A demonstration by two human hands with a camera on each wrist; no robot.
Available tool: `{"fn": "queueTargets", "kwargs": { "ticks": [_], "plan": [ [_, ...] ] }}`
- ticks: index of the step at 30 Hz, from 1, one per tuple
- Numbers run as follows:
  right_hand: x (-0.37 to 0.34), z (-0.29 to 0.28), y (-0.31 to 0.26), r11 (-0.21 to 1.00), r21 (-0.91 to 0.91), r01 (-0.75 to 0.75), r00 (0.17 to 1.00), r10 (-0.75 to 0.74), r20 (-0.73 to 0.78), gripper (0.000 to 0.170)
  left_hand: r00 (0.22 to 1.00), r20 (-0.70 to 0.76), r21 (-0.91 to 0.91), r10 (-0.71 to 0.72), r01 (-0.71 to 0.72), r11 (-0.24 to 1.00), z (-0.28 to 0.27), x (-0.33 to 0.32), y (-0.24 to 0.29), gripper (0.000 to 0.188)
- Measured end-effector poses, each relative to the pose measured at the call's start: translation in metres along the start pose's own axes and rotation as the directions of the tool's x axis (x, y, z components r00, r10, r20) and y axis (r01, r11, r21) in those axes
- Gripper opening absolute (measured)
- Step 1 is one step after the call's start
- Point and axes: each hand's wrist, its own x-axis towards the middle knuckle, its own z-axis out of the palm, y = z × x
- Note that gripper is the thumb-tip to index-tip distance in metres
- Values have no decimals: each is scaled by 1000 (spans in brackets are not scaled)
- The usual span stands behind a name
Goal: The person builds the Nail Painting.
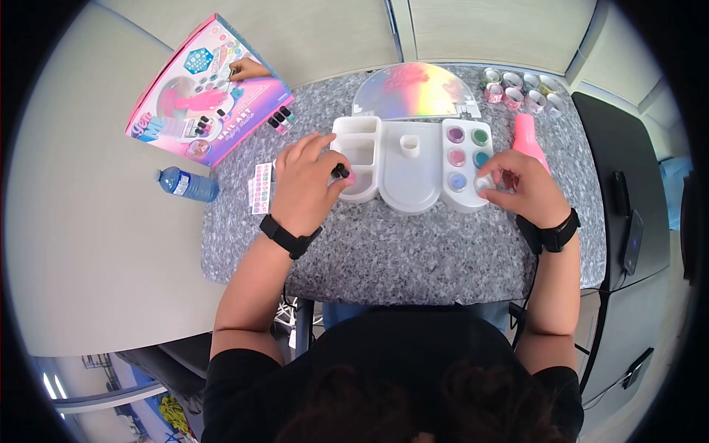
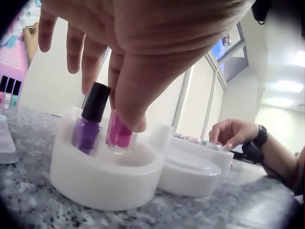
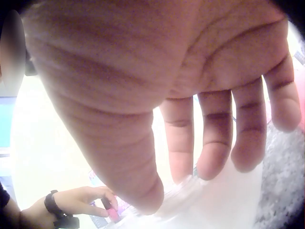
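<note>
Nearest, the left hand (image 2: 147,43) pinches a pink bottle (image 2: 119,137) at a partly filled white tray (image 2: 105,186), a purple bottle (image 2: 86,137) already inside; the right hand (image 1: 530,190) pinches a clear pot (image 1: 484,183) beside five seated coloured pots (image 1: 456,157). Three bottles (image 1: 281,119) stand outside, near the box (image 1: 173,111).

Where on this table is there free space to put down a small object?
The widest bare patch of the table lies between the white trays and the near edge. A smaller one lies in front of the sticker sheet, left of the left wristband. Crowded: the back right, with patterned rolls and the pink object.
</note>
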Motion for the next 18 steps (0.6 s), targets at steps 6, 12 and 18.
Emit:
{"fn": "queueTargets", "kwargs": {
  "ticks": [6,12,18],
  "plan": [
    [0,0,1,1000,1,0,1000,0,2,24,1000,-15,109,10,-8,994,10,-4,-3,25],
    [0,0,-2,1000,3,-15,1000,15,0,24,999,-29,93,-19,22,995,13,-3,-5,34],
    [0,0,-2,1000,-9,-25,1000,25,5,25,950,-261,-275,-174,99,956,-17,30,-50,50]
  ]
}}
